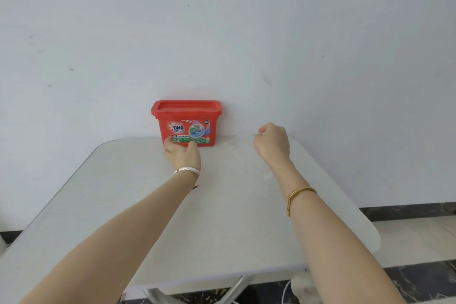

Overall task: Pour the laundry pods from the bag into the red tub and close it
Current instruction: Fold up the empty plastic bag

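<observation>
Lid on, the red tub (186, 123) stands at twelve o'clock on the white table (123, 205), against the wall. No bag shows and the contents are hidden, so whether pouring is done or not begun I cannot tell. Left hand (182, 153) touches the tub's front with loosely spread fingers; right hand (271, 142), at two o'clock, is curled, seemingly holding nothing.

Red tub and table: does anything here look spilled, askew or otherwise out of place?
Nothing looks spilled or damaged. The red tub stands upright at the far edge of the table, against the wall, its lid on and level. The left hand touches its front; the right hand is curled over the table. One oddity: no bag of pods is visible.
</observation>
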A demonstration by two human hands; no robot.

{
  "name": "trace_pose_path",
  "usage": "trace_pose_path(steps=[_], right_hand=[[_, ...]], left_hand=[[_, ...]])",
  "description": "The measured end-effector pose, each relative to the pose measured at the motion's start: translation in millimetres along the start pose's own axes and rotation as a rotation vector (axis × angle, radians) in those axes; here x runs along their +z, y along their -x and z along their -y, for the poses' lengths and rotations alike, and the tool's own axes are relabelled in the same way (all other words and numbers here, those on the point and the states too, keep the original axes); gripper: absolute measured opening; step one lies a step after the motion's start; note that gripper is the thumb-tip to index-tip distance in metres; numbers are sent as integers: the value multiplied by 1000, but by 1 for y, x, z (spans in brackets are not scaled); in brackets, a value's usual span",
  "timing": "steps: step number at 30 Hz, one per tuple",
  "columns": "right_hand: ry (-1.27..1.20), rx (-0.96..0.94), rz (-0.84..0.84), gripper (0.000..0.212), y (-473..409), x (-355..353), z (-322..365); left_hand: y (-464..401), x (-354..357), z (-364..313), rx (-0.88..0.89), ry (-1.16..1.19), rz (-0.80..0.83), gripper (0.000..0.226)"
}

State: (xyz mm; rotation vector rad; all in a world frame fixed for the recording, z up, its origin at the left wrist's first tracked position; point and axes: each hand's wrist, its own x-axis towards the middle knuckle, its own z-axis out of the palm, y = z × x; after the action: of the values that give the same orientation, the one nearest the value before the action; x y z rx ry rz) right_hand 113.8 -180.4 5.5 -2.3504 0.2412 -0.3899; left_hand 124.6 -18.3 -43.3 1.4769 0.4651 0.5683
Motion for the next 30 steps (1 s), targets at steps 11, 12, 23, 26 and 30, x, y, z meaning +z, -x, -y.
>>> trace_pose_path(steps=[11,12,23,26,30], right_hand=[[268,245,274,51,51,-24,-58],[261,238,270,52,54,-24,-58],[208,161,304,48,75,-18,-43],[105,202,218,49,75,-20,-38],[-97,198,99,50,68,-25,-35]], left_hand=[[89,32,1,-180,-312,503,25],[94,34,2,-179,-325,519,31],[102,19,-17,-276,-179,627,22],[97,8,-21,-239,-136,638,18],[91,-13,-31,-126,-89,650,16]])
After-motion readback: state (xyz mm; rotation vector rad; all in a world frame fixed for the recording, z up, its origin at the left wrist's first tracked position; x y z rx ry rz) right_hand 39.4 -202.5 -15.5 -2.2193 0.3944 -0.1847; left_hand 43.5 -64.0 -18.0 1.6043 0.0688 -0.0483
